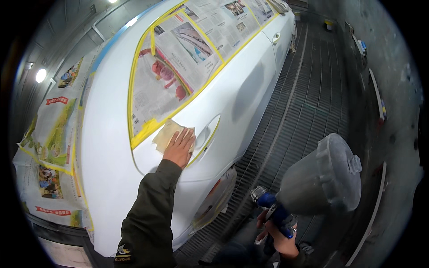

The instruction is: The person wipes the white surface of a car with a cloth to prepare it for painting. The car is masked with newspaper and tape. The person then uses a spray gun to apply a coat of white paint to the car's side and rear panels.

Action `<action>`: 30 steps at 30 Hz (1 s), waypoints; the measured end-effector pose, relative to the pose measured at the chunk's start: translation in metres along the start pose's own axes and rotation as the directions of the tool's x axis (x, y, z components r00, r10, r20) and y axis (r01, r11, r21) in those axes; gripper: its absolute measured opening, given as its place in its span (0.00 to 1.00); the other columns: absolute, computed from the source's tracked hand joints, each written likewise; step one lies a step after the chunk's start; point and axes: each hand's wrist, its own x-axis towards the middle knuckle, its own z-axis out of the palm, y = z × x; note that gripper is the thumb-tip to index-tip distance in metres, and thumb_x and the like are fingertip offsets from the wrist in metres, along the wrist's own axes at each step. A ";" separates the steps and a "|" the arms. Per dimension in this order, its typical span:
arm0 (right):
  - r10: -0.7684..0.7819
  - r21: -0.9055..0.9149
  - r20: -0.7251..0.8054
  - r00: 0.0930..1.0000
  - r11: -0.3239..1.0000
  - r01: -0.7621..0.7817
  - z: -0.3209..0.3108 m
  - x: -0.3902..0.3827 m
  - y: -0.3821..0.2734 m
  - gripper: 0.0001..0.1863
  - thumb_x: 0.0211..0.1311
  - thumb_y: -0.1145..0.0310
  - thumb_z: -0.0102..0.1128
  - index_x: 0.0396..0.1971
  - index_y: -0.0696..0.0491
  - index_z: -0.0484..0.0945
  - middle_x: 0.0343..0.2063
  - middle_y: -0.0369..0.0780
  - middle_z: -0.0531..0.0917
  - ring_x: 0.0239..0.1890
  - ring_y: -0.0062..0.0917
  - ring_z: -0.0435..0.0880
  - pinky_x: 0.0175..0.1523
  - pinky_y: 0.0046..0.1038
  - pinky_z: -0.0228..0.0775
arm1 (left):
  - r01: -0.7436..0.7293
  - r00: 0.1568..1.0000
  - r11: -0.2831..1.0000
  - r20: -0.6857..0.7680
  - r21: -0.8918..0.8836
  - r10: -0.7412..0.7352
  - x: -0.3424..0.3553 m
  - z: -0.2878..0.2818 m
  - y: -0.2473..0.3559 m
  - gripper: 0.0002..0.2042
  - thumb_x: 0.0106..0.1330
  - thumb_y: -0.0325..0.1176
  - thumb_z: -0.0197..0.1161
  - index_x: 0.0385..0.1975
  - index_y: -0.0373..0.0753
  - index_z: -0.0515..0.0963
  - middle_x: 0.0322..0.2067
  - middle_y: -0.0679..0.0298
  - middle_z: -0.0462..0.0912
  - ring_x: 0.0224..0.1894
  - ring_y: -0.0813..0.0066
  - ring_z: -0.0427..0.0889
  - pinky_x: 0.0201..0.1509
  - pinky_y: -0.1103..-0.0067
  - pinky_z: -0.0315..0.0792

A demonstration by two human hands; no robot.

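Note:
My left hand [178, 147] lies with flattened fingers on a beige cloth [166, 134] against the white car body [237, 125], just below the taped window edge and beside the fuel flap [206, 131]. My right hand [281, 236] is closed round the grip of a blue spray gun [270, 203] with a large translucent grey cup [315, 178] on it, held at lower right, off the car's side. Newspaper [178, 58] and yellow tape [139, 136] cover the side window. More newspaper [53, 138] covers the car's rear at left.
The wheel [212, 201] is masked too. A dark grated floor [290, 98] runs along the car. The booth wall [389, 89] with narrow ledges stands close at right. A yellow container [330, 24] is at the far end, and lit lamps [41, 76] are on the left.

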 end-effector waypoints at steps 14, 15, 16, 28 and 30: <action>0.000 -0.068 -0.053 0.999 0.998 -0.003 -0.060 0.256 -0.124 0.13 0.67 0.74 0.56 0.49 0.62 0.72 0.42 0.43 0.80 0.42 0.26 0.81 0.33 0.29 0.82 | 0.082 0.996 0.990 -0.012 -0.114 -0.084 0.295 0.031 0.004 0.26 0.61 0.40 0.58 0.61 0.42 0.71 0.70 0.63 0.61 0.74 0.68 0.52 0.76 0.62 0.43; 0.009 -0.063 -0.043 0.999 0.998 -0.012 -0.068 0.272 -0.131 0.15 0.67 0.74 0.56 0.51 0.60 0.71 0.42 0.43 0.79 0.42 0.26 0.81 0.33 0.29 0.82 | 0.092 0.995 0.991 -0.032 -0.100 -0.096 0.315 0.035 0.002 0.27 0.61 0.41 0.58 0.62 0.42 0.71 0.70 0.63 0.60 0.74 0.67 0.51 0.76 0.62 0.43; -0.009 -0.091 -0.056 0.998 0.996 0.003 -0.079 0.287 -0.137 0.15 0.67 0.74 0.56 0.51 0.60 0.71 0.42 0.43 0.79 0.42 0.26 0.80 0.33 0.29 0.82 | 0.105 0.993 0.991 -0.051 -0.085 -0.110 0.336 0.040 0.001 0.27 0.61 0.41 0.58 0.62 0.42 0.70 0.70 0.62 0.60 0.74 0.67 0.51 0.76 0.63 0.43; 0.145 -0.177 0.027 0.989 0.975 -0.138 -0.262 0.494 -0.232 0.13 0.66 0.73 0.56 0.48 0.58 0.72 0.39 0.42 0.79 0.38 0.25 0.80 0.31 0.27 0.78 | 0.255 0.966 0.965 -0.056 0.058 -0.252 0.623 0.073 0.024 0.35 0.60 0.44 0.62 0.68 0.43 0.61 0.73 0.62 0.52 0.76 0.65 0.47 0.77 0.64 0.41; 0.163 -0.292 0.046 0.986 0.946 -0.143 -0.296 0.516 -0.240 0.09 0.70 0.69 0.54 0.45 0.56 0.74 0.33 0.37 0.80 0.30 0.19 0.78 0.30 0.21 0.70 | 0.252 0.966 0.964 -0.075 0.084 -0.246 0.682 0.083 0.025 0.35 0.60 0.44 0.62 0.68 0.42 0.61 0.73 0.62 0.53 0.75 0.65 0.47 0.77 0.64 0.42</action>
